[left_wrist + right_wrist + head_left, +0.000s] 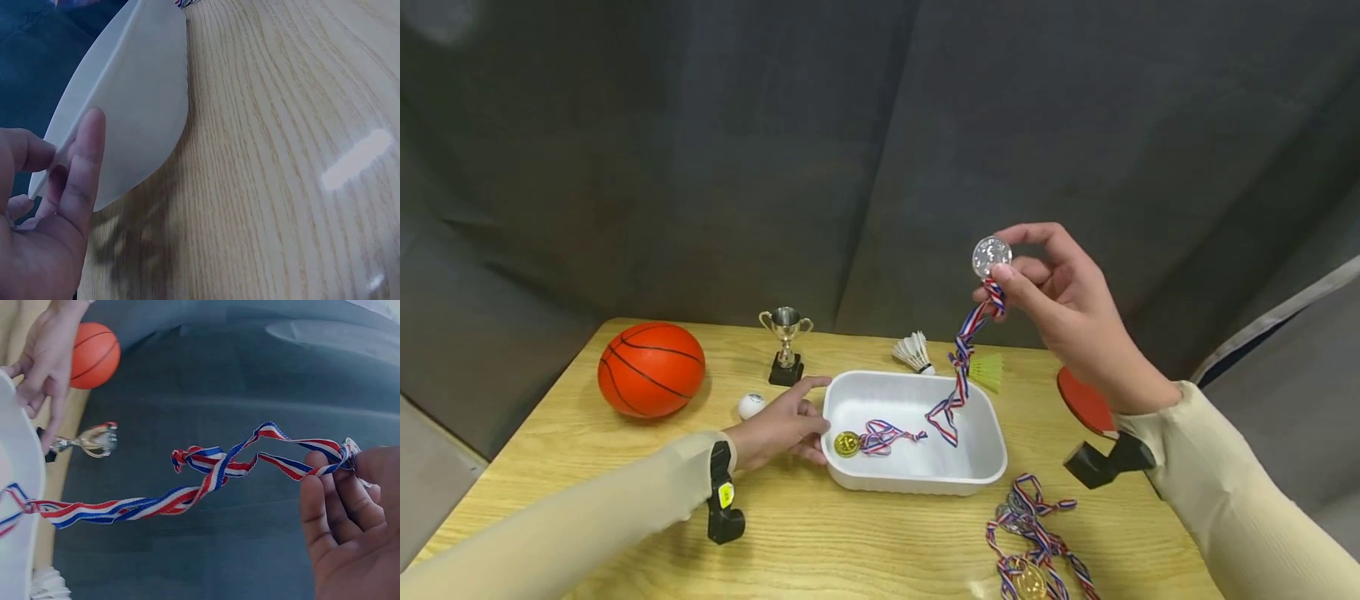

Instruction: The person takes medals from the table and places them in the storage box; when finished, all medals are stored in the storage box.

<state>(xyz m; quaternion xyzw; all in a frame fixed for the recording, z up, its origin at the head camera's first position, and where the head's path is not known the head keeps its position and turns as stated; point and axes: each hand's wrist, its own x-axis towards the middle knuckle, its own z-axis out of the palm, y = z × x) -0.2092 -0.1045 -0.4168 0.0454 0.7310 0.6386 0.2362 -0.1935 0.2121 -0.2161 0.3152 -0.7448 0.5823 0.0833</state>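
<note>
My right hand (pixel 1067 292) pinches a silver medal (pixel 992 257) between thumb and fingers, high over the tub's right side. Its red, white and blue ribbon (pixel 212 478) hangs down twisted, the lower end reaching into the white plastic tub (pixel 917 483). With my left hand (pixel 782 425) I hold the left end of that tub; the left wrist view shows the fingers (pixel 87 147) on both sides of its rim. Inside the tub, toward the left, lies a gold medal (pixel 847 443) with its ribbon (pixel 883 437) bunched beside it.
More medals with tangled ribbons (pixel 1033 533) lie at the front right. Behind the tub are a white shuttlecock (pixel 913 352) and a yellow one (pixel 987 372). A small trophy cup (pixel 786 346), a white ball (pixel 751 406) and a basketball (pixel 652 371) stand left; a red paddle (pixel 1084 402) lies right.
</note>
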